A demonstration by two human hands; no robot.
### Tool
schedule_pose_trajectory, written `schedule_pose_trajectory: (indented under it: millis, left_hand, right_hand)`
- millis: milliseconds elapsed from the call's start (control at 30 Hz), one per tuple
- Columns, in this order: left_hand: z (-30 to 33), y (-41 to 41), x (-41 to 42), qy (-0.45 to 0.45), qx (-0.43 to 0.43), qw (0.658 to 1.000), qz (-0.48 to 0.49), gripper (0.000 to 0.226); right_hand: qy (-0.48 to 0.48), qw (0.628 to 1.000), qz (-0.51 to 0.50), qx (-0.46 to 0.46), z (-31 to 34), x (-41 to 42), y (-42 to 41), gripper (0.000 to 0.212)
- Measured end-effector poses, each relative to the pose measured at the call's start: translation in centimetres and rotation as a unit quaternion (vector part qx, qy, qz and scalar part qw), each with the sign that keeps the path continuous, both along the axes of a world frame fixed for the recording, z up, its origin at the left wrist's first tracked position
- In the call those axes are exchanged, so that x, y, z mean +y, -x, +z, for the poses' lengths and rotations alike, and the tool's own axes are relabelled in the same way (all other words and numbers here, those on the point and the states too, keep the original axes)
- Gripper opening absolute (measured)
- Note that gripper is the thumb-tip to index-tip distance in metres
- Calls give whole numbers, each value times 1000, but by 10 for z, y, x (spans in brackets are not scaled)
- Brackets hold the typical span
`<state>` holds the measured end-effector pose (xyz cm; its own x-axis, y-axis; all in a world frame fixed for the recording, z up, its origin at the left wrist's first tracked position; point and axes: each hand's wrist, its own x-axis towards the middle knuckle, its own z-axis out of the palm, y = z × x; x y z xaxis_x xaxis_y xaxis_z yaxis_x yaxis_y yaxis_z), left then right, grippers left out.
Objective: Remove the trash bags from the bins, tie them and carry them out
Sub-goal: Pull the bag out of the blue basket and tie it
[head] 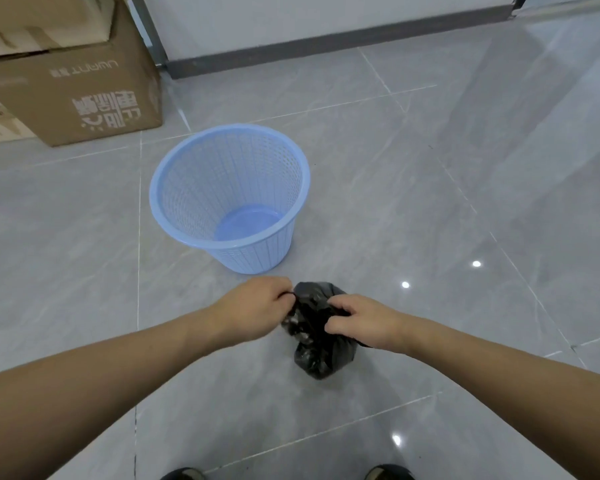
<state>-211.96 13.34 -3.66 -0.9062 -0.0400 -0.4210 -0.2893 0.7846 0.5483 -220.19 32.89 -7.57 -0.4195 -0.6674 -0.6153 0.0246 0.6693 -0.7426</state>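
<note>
Left hand [257, 308] and right hand [361, 323] both pinch the top of small crumpled black plastic trash bag [317, 355], held above the floor; contents hidden. Blue plastic mesh bin [222, 188] beyond holds nothing.

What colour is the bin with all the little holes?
Light blue; the bin shows best in the head view.

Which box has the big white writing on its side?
The lower brown cardboard box standing on the floor, left of the blue bin. The box stacked on top shows no such writing.
</note>
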Motion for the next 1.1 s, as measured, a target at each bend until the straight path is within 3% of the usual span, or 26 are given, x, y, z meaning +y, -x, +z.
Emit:
schedule_pose_trajectory:
  millis: [133,233,367,500,733,833,933,1000,1100]
  left_hand:
    - [-10,6,-11,-101,-21,981,166,24]
    - [-15,11,-7,-212,-12,940,266,21]
    - [-18,11,0,-343,-33,879,331,19]
    - [-20,7,5,-377,-84,851,357,19]
    - [-29,4,7,-368,-140,854,341,25]
    - [-30,3,6,-365,-161,852,339,26]
    - [-29,4,4,-360,-166,853,339,24]
    - [-28,4,5,-335,-143,870,333,15]
    - [-27,-4,12,-233,-41,933,272,42]
  right_hand:
    - [-28,992,82,97,0,0,2,20]
    - [17,985,97,141,1,-4,0,10]
    - [60,970,122,203,5,-10,-1,4]
    - [74,958,87,263,3,-9,-2,8]
    - [118,917,66,374,7,-11,-8,26]
    - [116,891,100,428,11,-9,-9,40]
    - [126,862,142,470,12,-6,-7,31]
    - [117,884,110,439,11,-5,-6,21]
    - [89,927,6,363,6,-8,-2,12]
